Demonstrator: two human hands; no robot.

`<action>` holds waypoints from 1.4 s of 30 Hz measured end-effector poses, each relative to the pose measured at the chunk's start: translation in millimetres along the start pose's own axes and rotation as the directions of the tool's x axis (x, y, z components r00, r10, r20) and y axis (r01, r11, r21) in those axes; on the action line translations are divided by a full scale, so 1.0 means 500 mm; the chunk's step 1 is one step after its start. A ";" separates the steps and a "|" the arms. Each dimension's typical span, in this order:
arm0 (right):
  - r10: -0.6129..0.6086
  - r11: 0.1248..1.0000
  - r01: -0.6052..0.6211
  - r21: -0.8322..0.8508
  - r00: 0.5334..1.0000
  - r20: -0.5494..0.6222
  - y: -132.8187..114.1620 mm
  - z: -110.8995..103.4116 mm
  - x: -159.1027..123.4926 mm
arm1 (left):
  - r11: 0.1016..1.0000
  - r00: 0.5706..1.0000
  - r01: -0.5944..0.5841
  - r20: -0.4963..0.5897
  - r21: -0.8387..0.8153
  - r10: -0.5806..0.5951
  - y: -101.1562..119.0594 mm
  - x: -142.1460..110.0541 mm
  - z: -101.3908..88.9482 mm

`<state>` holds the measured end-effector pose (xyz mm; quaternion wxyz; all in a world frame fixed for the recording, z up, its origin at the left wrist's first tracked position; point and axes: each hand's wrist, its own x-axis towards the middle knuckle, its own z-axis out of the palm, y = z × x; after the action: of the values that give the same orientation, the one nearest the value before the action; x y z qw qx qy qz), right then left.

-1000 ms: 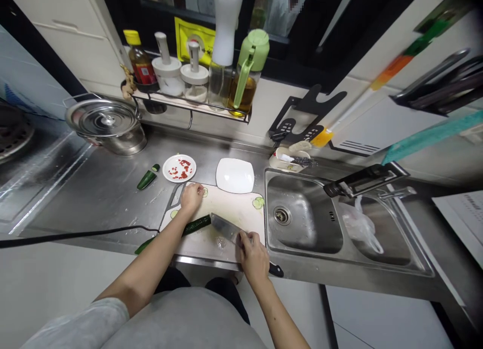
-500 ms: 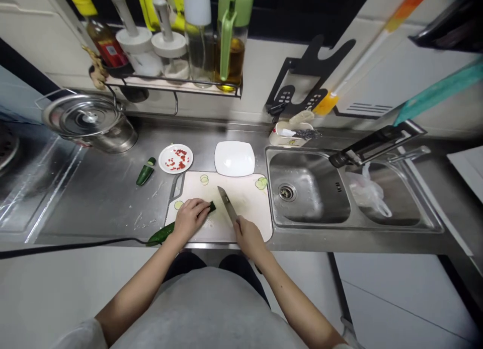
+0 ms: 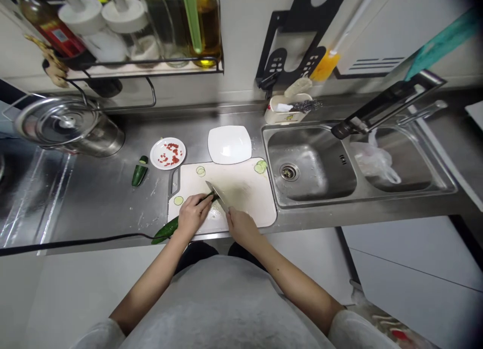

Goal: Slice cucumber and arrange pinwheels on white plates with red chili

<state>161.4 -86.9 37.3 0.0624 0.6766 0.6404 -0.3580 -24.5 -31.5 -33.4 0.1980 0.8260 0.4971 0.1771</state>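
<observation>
1. Left hand [image 3: 191, 215] has come back from the far edge of the board [image 3: 245, 193] and now grips the cucumber [image 3: 168, 230], pinning it down.
2. Right hand [image 3: 241, 227], clenched on the knife [image 3: 218, 196], has swung the blade against the cucumber's cut end.
3. Slicing looks set to resume.

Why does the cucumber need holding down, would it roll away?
Probably. The cucumber is long and round, so it would likely roll if the left hand let go. Its end overhangs the cutting board, so it may tip. It looks stiff, not floppy.
</observation>
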 end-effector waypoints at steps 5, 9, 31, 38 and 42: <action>0.011 1.000 -0.011 -0.004 0.999 0.047 -0.006 -0.005 -0.002 | 1.000 1.000 0.017 0.005 -0.004 -0.017 0.002 0.002 -0.002; 0.017 1.000 -0.016 -0.019 0.998 0.060 -0.009 0.001 -0.005 | 1.000 1.000 0.022 0.019 0.002 -0.022 0.001 0.003 -0.004; -0.014 0.999 0.018 -0.046 0.996 0.086 -0.034 -0.013 0.002 | 0.994 0.994 -0.096 -0.040 0.049 0.098 -0.010 0.004 0.002; -0.001 1.000 0.002 -0.008 0.994 0.105 -0.040 -0.012 0.007 | 0.990 0.989 -0.121 -0.073 0.067 0.126 -0.013 0.001 0.008; -0.012 1.000 0.011 0.005 0.995 0.101 -0.040 -0.013 0.010 | 0.989 0.989 -0.126 -0.074 0.072 0.131 -0.011 0.001 0.009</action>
<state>145.2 -75.6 46.9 0.0910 0.6541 0.6395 -0.3936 -26.2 -29.3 -40.1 0.1388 0.8550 0.4558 0.2051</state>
